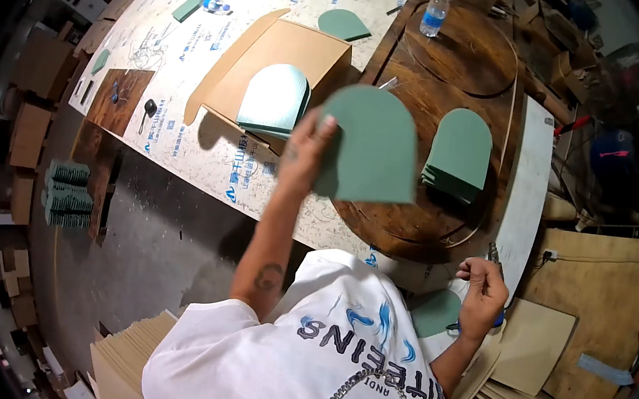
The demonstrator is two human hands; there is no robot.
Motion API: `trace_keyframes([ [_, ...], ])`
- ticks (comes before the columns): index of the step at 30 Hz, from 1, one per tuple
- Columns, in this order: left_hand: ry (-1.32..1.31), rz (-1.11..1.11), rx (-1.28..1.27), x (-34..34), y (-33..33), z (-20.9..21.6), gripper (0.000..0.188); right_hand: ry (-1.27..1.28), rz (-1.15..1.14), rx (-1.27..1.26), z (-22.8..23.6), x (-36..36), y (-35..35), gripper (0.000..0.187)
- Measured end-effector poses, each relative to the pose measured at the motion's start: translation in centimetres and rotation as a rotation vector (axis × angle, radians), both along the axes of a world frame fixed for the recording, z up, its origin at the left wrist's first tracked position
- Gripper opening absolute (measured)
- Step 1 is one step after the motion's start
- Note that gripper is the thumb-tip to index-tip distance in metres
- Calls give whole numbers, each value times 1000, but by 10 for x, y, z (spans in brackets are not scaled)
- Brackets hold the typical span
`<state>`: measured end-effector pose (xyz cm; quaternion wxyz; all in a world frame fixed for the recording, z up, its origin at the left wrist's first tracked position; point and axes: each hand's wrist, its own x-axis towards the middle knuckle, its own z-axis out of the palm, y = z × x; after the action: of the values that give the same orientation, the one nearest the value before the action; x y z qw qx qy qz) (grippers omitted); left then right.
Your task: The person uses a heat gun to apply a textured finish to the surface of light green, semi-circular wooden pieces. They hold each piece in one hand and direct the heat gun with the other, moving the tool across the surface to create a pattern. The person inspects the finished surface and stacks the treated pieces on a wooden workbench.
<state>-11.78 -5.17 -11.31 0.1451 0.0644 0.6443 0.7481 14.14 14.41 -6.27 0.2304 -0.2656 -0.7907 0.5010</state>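
Observation:
My left hand is closed on the left edge of a green arch-shaped panel and holds it up, tilted, over the table. My right hand is curled at the table's near right edge around a slim tool. The tool's dark tip shows above the fingers and a blue part below; its exact kind is unclear. To the right of the held panel is a stack of matching green panels. Another stack, shiny on top, rests left of it on a tan board box. A green panel lies beside my right wrist.
A dark wooden slab with a raised rim lies on the white printed table. A water bottle stands at its far end; another bottle lies far left. Tan sheets lean at right, and cartons line the left.

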Motion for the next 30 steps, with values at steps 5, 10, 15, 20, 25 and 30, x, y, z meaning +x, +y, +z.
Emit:
trace_keyframes([
  [5,194,123,-241,-118,-66,-17,49,-122,-69,104,-24,10,16,17],
  [10,304,124,-479,-217,-116,-94,55,-245,-117,2,-81,9,47,28],
  [15,605,257,-1070,-248,-141,-110,51,-202,-45,93,-117,-19,68,27],
  [20,622,263,-733,-185,-60,-53,40,-39,-274,208,-149,-57,100,27],
  [25,336,-146,-381,-102,40,-58,34,-196,-343,42,-153,-98,119,49],
  [30,161,-619,-196,-31,141,-123,70,-230,-324,-187,-184,-103,141,50],
])
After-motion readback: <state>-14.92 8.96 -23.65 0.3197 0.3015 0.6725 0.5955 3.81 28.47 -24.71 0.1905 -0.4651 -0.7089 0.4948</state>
